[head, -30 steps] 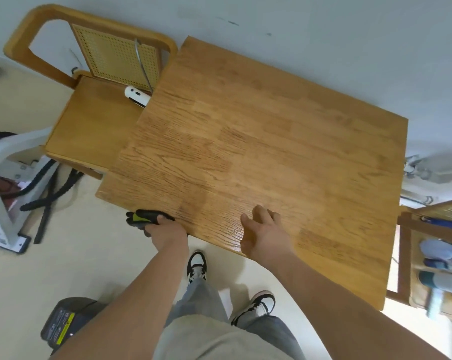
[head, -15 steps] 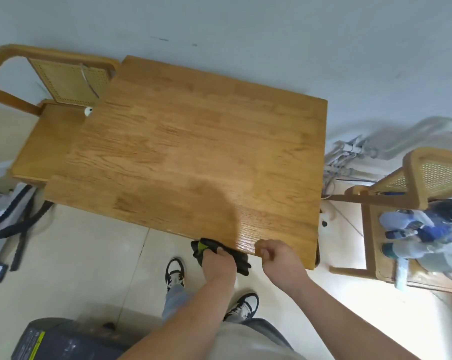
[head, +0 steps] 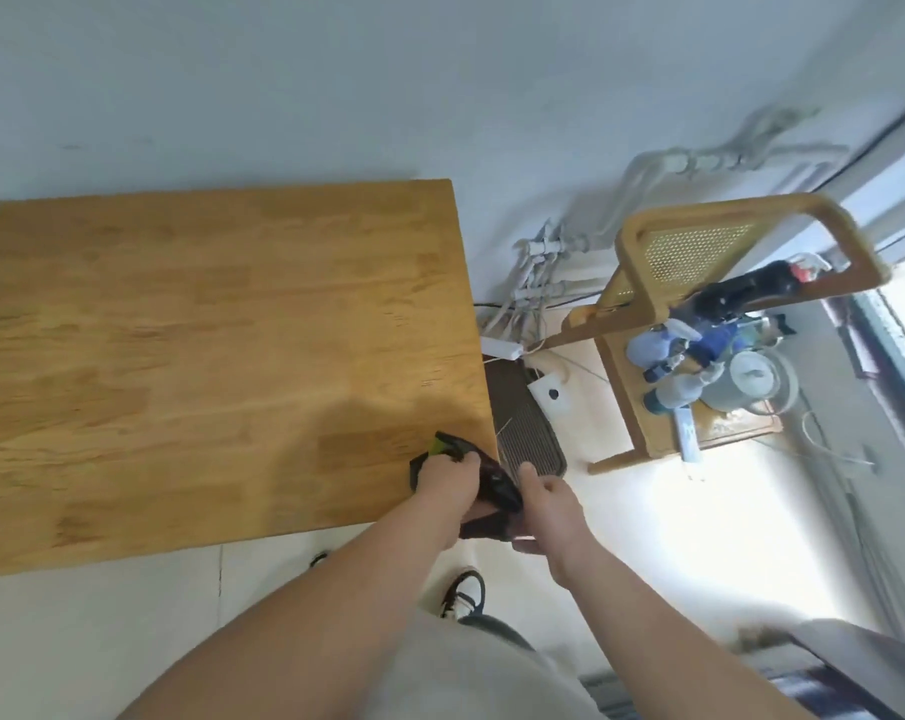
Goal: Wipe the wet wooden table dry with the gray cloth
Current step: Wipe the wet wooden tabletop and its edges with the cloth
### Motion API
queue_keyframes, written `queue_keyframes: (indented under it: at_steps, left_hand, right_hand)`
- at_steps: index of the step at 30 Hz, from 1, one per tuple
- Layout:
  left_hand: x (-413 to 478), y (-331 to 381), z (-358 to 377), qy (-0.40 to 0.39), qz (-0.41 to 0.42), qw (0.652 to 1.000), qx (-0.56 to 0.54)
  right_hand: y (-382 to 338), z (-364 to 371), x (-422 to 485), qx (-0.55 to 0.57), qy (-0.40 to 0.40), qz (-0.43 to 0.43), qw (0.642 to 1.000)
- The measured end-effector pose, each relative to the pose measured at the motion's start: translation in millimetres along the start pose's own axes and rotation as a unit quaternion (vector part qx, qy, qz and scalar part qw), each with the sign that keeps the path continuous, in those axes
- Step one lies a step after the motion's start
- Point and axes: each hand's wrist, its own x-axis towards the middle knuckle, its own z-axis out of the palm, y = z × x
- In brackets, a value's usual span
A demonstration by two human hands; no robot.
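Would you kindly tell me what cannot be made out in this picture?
Head view:
Dark gray cloth: mostly covered by the left hand.
Right hand: its fingers hidden beneath its palm, grip on cloth unclear.
Wooden table: left end cut off by frame edge; wetness lost in blur.

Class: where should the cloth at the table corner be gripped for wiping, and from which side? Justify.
On the cloth, take the bunched middle from above, palm down, as the left hand does: it lies crumpled over the table corner, one end hanging off, so a top grip likely presses it flat.
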Motion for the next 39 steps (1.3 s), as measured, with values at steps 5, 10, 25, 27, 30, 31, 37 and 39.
queue_keyframes:
  at_steps: [5,10,25,27,30,31,37,39]
  left_hand:
    - [-17,9,-35,-0.145,0.017,0.986,0.086]
    - [4,25,-83,-0.096,0.12,0.963,0.22]
    - [62,91,-123,-0.075,0.272,0.842,0.46]
    - [71,108,-123,-0.057,0.287,0.816,0.498]
    - [87,140,-120,-0.003,0.333,0.712,0.618]
    - [92,151,-117,0.016,0.339,0.666,0.665]
    - [123,212,-114,0.113,0.219,0.602,0.759]
    - [134,224,-119,0.121,0.194,0.63,0.742]
  right_hand:
    - [-2,31,-7,0.165,0.1,-0.008,0.981]
    - [1,88,-8,-0.011,0.102,-0.001,0.995]
    - [-24,120,29,-0.279,0.188,0.05,0.94]
    - [-35,101,41,-0.281,0.15,0.054,0.946]
    - [-50,79,56,-0.314,0.11,0.012,0.943]
    - [-57,75,61,-0.318,0.099,-0.007,0.943]
    - [-136,74,110,-0.296,0.024,-0.056,0.953]
    - [-165,77,131,-0.297,0.015,-0.068,0.952]
